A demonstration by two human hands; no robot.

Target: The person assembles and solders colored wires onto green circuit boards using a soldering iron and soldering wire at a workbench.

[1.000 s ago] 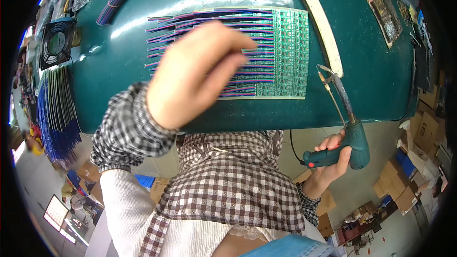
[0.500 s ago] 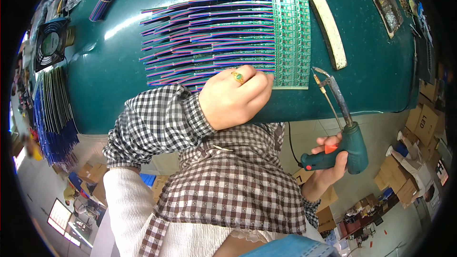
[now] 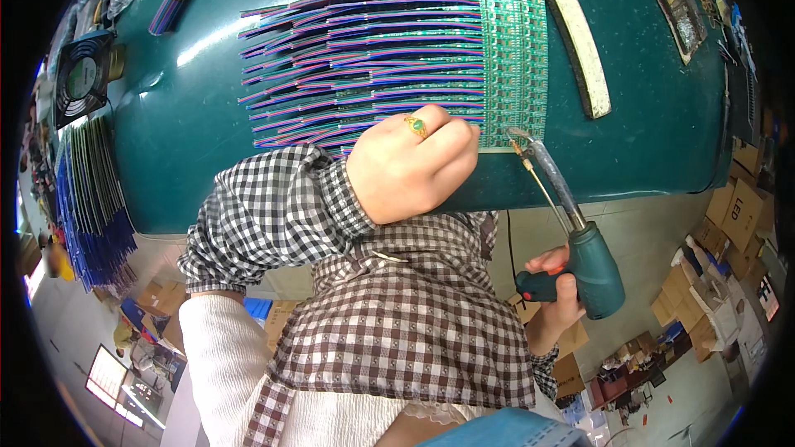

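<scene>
We see a teal desk (image 3: 646,141) carrying a green circuit panel (image 3: 513,58) with rows of coloured wires (image 3: 364,58) running off to its left. Our left hand (image 3: 410,167) rests curled on the near wires at the panel's lower corner; whether its grip clamps anything is hidden. Our right hand (image 3: 556,291) closes around a teal soldering gun (image 3: 580,261), tip touching the panel's lower edge. A fan (image 3: 83,79) sits far left.
</scene>
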